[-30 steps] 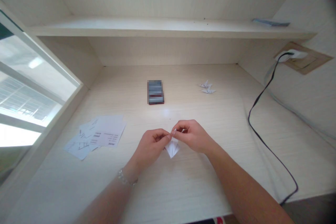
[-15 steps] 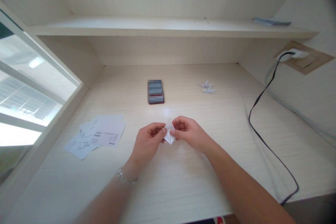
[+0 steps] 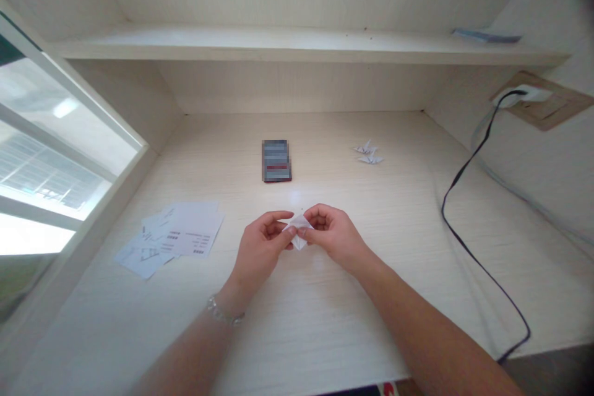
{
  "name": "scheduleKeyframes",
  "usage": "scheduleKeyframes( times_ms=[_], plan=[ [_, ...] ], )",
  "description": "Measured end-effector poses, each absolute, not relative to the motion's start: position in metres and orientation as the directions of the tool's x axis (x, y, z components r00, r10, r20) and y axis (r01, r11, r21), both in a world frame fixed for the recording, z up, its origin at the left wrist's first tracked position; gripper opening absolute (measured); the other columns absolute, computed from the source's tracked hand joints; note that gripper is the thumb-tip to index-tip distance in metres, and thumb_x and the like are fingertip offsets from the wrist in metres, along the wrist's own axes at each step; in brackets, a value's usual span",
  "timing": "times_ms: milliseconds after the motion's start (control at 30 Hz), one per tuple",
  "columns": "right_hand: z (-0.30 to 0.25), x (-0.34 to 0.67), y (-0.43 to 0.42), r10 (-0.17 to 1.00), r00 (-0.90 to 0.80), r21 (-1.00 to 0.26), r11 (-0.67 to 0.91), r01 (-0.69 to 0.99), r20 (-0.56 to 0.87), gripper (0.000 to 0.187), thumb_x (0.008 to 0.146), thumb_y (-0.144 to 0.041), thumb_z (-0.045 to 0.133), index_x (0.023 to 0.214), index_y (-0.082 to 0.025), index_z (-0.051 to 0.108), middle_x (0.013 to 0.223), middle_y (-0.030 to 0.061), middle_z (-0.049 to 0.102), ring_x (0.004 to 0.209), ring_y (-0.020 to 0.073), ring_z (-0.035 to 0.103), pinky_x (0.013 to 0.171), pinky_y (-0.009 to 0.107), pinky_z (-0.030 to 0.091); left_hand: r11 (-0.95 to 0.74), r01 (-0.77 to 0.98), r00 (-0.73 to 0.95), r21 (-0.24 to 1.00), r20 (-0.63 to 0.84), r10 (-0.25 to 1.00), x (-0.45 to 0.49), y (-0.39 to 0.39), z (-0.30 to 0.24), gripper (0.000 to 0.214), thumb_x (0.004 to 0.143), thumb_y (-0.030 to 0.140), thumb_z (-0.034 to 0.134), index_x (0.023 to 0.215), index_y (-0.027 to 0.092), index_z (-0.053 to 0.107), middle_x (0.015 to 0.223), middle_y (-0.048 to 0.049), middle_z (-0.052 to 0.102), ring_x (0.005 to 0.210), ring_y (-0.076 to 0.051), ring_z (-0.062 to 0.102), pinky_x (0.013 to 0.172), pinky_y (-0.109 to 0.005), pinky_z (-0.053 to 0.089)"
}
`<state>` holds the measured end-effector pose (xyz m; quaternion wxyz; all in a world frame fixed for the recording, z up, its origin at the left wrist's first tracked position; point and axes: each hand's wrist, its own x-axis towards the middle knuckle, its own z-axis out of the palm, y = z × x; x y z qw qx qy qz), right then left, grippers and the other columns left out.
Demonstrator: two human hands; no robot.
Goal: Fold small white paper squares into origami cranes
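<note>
A small piece of folded white paper (image 3: pixel 299 240) is pinched between my two hands, a little above or on the desk; I cannot tell which. My left hand (image 3: pixel 265 239) grips its left side, thumb on the front, with a bracelet on that wrist. The right side is held by my right hand (image 3: pixel 331 232), its thumb close to the left one and its fingers curled behind. Part of the paper is hidden by the thumbs and fingers. Beyond my right hand lie small folded paper cranes (image 3: pixel 370 153).
Printed white paper sheets (image 3: pixel 192 229) overlap at the left. A dark pixelated rectangular object (image 3: pixel 276 161) lies at the middle back. A black cable (image 3: pixel 464 244) runs from the wall socket (image 3: pixel 547 102) across the desk's right side. Above the desk is a shelf (image 3: pixel 297 43).
The top of the folded paper now spreads wider into a diamond shape between my hands. My thumbs have shifted slightly closer together. The view has moved a little.
</note>
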<state>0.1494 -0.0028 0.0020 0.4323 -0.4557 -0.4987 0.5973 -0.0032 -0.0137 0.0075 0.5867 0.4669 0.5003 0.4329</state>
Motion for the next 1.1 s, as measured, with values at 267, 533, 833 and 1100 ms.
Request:
scheduleKeyframes(
  times_ms=[267, 533, 833, 1100],
  plan=[
    [-0.0014, 0.1479, -0.0027, 0.979, -0.187, -0.995, -0.095, -0.04, -0.086, 0.019, 0.063, -0.023, 0.07, 0.077, -0.017, 0.058, 0.072, 0.0006, 0.062, 0.064, 0.0133, 0.058, 0.059, 0.026, 0.046, 0.2, -0.087, 0.107, 0.976, -0.191, 0.976, -0.0025, -0.0138, 0.007, 0.035, 0.068, 0.022, 0.067, 0.1, 0.013, 0.057, 0.07, -0.0028, 0.066, 0.06, -0.011, 0.06, 0.059, -0.023, 0.05],
    [-0.0003, 0.147, -0.0039, 0.984, -0.164, -0.997, -0.079, -0.012, -0.076, 0.019, 0.065, -0.026, 0.069, 0.079, -0.017, 0.059, 0.072, 0.0013, 0.063, 0.064, 0.0137, 0.058, 0.059, 0.026, 0.046, 0.182, -0.048, 0.117, 0.982, -0.176, 0.977, -0.0038, -0.0129, 0.0041, 0.035, 0.067, 0.023, 0.067, 0.099, 0.014, 0.056, 0.066, -0.0009, 0.064, 0.059, -0.012, 0.059, 0.058, -0.024, 0.049],
    [0.0002, 0.1473, -0.0035, 0.99, -0.135, -0.996, -0.025, 0.085, -0.036, 0.011, 0.071, -0.027, 0.062, 0.076, -0.017, 0.064, 0.069, 0.0024, 0.065, 0.063, 0.0151, 0.058, 0.059, 0.027, 0.045, 0.214, -0.02, 0.139, 0.977, -0.209, 0.968, -0.0008, -0.0152, 0.0067, 0.033, 0.066, 0.025, 0.067, 0.096, 0.015, 0.055, 0.058, 0.0034, 0.057, 0.056, -0.011, 0.057, 0.056, -0.024, 0.048],
    [0.0042, 0.1471, -0.0041, 0.994, -0.109, -0.994, -0.017, 0.106, -0.028, 0.01, 0.07, -0.027, 0.064, 0.073, -0.017, 0.064, 0.067, 0.0022, 0.065, 0.061, 0.0143, 0.057, 0.058, 0.027, 0.045, 0.237, 0.01, 0.163, 0.972, -0.235, 0.958, -0.0022, -0.015, 0.0063, 0.033, 0.067, 0.022, 0.067, 0.097, 0.014, 0.054, 0.059, 0.0019, 0.059, 0.057, -0.011, 0.058, 0.057, -0.023, 0.047]
  ],
)
